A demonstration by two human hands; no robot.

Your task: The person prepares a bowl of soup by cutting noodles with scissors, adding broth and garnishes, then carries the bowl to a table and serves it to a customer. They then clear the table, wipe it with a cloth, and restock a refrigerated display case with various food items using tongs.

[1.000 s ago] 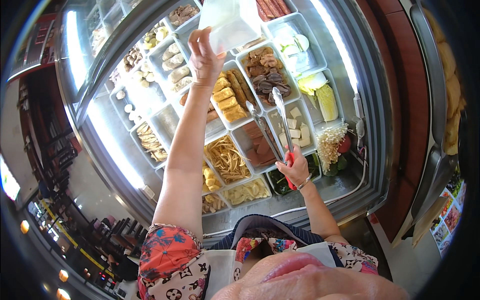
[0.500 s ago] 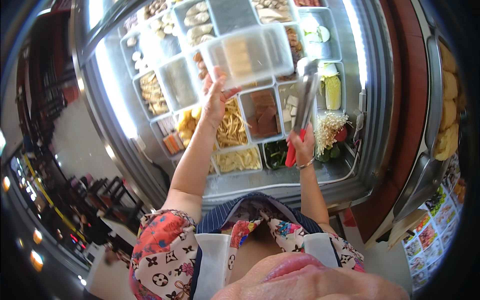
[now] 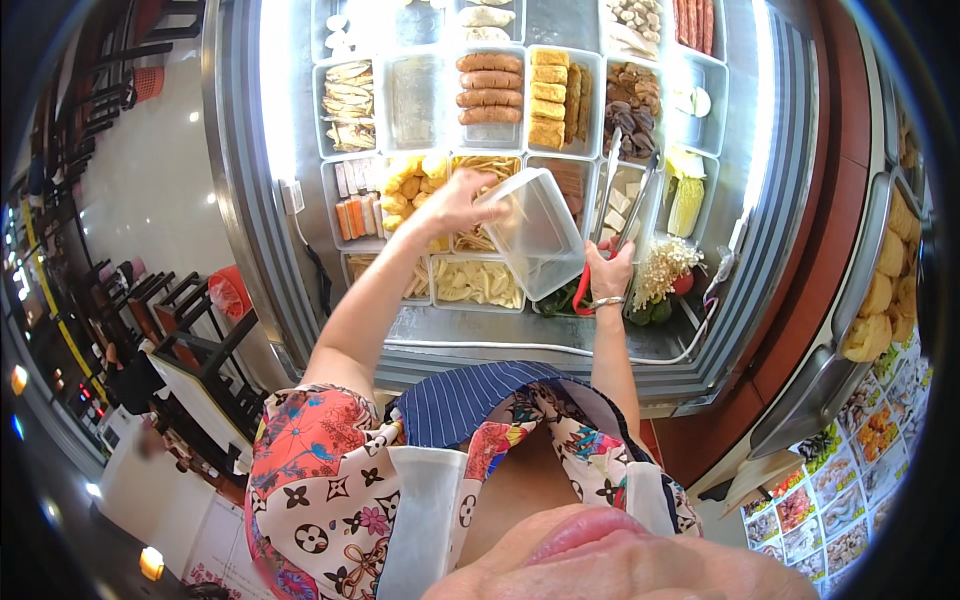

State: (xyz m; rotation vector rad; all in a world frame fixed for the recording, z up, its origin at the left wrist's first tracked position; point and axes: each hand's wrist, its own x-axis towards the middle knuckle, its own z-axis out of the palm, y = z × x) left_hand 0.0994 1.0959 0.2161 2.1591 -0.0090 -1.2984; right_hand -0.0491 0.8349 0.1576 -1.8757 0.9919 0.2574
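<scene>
My left hand (image 3: 466,204) grips the left rim of a clear plastic container (image 3: 540,232), which hangs tilted over the food trays. Nothing shows inside it. It partly covers a tray of brown slabs (image 3: 566,186) and a tray of thin yellow strips (image 3: 482,166). Red-handled metal tongs (image 3: 628,224) are in my right hand (image 3: 610,272), their jaws spread and pointing away from me. White cubes (image 3: 622,198) lie in the tray under the jaws. Just right of that hand is a bunch of enoki mushrooms (image 3: 664,268).
Farther off are sausages (image 3: 489,88), rolled yellow pieces (image 3: 548,98) and dark wood ear (image 3: 630,125). Pale slices (image 3: 478,281) lie nearer me. A white cable (image 3: 500,346) runs along the display case's front edge. A metal tray of yellowish food (image 3: 880,275) stands on the right.
The clear container has come nearer to me and tipped from level to slanted, uncovering the sausages and yellow rolls. The tongs' jaws, close together before, are now spread.
</scene>
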